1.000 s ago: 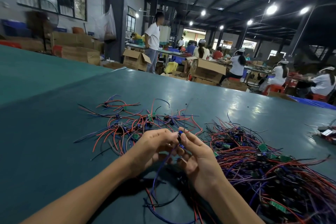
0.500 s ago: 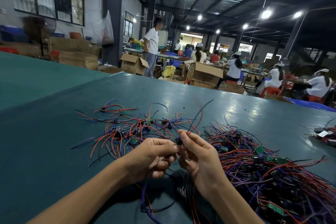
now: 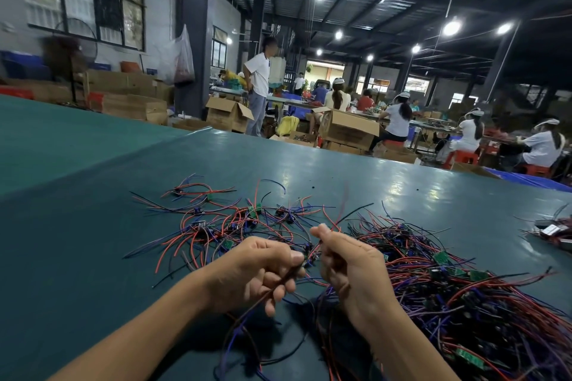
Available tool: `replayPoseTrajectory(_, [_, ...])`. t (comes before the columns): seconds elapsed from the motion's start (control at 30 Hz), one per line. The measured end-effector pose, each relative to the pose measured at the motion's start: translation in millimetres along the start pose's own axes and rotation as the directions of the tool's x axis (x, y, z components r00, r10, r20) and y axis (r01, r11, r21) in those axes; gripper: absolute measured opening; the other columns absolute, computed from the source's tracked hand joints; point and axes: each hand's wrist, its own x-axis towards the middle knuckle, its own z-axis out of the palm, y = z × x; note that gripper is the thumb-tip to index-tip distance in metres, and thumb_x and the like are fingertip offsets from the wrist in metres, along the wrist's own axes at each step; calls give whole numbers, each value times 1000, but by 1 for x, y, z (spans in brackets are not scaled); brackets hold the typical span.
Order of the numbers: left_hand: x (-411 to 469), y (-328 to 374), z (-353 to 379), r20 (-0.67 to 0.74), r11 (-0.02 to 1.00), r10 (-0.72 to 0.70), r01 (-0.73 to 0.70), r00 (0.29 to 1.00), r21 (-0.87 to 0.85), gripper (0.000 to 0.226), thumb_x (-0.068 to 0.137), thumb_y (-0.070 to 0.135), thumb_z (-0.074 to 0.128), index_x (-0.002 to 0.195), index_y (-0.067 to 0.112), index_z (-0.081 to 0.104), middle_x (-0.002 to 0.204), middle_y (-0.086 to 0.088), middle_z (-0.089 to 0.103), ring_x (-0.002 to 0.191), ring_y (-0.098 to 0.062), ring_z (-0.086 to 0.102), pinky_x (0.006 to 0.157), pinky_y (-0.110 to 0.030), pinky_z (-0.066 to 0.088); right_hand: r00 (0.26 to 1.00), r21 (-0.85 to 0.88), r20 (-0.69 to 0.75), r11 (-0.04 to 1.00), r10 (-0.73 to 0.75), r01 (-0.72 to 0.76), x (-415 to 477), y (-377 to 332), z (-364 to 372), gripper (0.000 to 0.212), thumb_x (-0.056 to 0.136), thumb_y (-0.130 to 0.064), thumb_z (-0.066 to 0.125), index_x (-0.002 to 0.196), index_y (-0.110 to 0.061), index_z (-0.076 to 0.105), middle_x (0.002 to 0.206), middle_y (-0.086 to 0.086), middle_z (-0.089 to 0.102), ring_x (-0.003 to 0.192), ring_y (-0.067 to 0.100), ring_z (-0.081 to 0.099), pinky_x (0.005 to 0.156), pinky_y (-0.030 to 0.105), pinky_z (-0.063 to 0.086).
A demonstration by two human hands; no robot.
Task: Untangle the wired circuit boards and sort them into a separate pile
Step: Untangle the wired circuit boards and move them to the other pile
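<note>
Closest in, loose wire ends (image 3: 247, 337) are trailing across the surface (image 3: 77, 272) beneath the wrists. Just above them the left hand (image 3: 257, 272) is curling its fingers round a dark lead. The right hand (image 3: 349, 266) is pinching red and black leads that are sticking up past its thumb. Both grips are closing on the one wired circuit board (image 3: 308, 258), which is hanging between the hands, its small body half hidden by fingertips.

A second ago the hands were pressing together over it. Now they are drawing slightly apart and the leads are standing free in the air. I judge this board is coming loose from its neighbours and getting close to being laid aside.

To the right the tangled heap (image 3: 464, 303) is lying dense against the right forearm. Strands from it are running under the hands, and those are likely what is snagging. Beyond the hands, to the left, the sorted pile (image 3: 223, 223) is spreading thin and within easy reach. At the far right edge a small separate bundle (image 3: 554, 232) is sitting well apart.

Past the surface, cardboard boxes (image 3: 349, 130) are standing open, one person (image 3: 258, 83) is standing, and seated workers (image 3: 399, 120) are bending over their own benches.
</note>
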Motion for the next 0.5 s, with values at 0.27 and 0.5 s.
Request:
replayPoseTrajectory(0.27, [-11, 6, 0, 450, 958, -283, 268, 847, 97, 14, 86, 20, 74, 89, 10, 65, 92, -12, 74, 76, -22, 74, 71, -36, 63, 1000, 110, -18, 994, 14, -12, 8, -3, -15, 37, 68, -28, 82, 92, -1, 79, 65, 0, 52, 52, 6, 44, 41, 16, 34])
replayPoseTrajectory(0.5, [-1, -7, -14, 291, 993, -105, 114, 951, -14, 28, 87, 35, 76, 98, 10, 76, 72, 3, 65, 54, -5, 54, 46, -17, 43, 993, 248, -10, 963, 114, -108, 7, -1, -7, 41, 85, -32, 71, 108, 3, 72, 77, 8, 67, 56, 12, 58, 43, 20, 45])
